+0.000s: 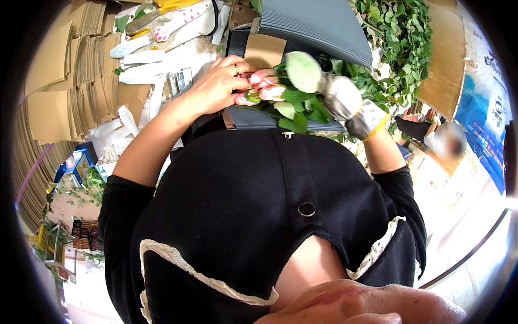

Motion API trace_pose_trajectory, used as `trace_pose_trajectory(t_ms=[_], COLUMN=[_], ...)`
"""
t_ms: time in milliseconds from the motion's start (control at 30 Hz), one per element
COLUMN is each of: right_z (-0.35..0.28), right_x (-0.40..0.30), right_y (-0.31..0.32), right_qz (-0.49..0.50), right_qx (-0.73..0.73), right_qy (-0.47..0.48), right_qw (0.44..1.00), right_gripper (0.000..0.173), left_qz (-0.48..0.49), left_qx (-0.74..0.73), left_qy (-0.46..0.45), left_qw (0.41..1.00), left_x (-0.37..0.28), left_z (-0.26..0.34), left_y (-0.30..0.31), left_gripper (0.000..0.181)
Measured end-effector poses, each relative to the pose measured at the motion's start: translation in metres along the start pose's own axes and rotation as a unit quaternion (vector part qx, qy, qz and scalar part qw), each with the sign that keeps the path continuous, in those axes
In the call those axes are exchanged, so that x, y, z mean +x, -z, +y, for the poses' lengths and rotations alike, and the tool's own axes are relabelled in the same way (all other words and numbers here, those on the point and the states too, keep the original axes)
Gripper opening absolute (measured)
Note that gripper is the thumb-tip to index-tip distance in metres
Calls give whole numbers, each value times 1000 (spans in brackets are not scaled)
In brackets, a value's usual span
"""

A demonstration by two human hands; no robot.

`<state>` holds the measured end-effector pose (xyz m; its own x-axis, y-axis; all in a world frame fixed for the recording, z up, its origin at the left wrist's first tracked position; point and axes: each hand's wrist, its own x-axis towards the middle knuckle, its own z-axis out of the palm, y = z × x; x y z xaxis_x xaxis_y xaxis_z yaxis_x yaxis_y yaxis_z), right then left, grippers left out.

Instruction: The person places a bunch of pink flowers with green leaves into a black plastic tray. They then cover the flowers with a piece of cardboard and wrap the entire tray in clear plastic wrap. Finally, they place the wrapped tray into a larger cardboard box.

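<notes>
My left hand [220, 84], bare and with a ring on one finger, curls around the heads of several pink roses [272, 91]. The rose heads lie close together, pointing left, over a grey corrugated sheet [283, 118]. Green leaves [300, 99] spread rightward from the blooms, and one large pale leaf [303, 72] stands up nearest the camera. My right hand [344, 99] wears a grey-white work glove with a yellow cuff edge. It is at the leafy stem side of the roses, somewhat blurred; its fingers and the stems there are largely hidden.
Beyond the roses rise a tan cardboard piece [265, 50] and a stack of grey corrugated sheets [315, 28]. Leafy stems [400, 48] heap at the right. Folded cardboard [52, 113] and white mesh sleeves [137, 77] lie left. Another person [443, 139] is at far right.
</notes>
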<state>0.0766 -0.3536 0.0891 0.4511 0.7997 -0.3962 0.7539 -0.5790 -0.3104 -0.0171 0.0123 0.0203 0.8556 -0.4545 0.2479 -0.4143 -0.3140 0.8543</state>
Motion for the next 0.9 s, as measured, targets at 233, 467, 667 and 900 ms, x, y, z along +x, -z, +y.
trace_pose_trajectory(t_ms=[233, 467, 667, 900], right_z=[-23, -70, -58, -64], right_x=[26, 63, 52, 54], right_y=[49, 53, 45, 33], right_qz=[17, -35, 42, 60], right_qx=[755, -23, 17, -72], right_qy=[-52, -81, -15, 13], right_qw=[653, 996, 999, 996], right_gripper=[35, 54, 33, 30], left_qz=[-32, 16, 72, -26], left_qx=[-21, 16, -6, 61], left_qy=[47, 35, 20, -35], left_qw=[998, 999, 997, 997], left_x=[6, -4, 0, 16], left_z=[3, -3, 1, 0], left_y=[7, -2, 0, 18], left_gripper=[23, 45, 51, 40])
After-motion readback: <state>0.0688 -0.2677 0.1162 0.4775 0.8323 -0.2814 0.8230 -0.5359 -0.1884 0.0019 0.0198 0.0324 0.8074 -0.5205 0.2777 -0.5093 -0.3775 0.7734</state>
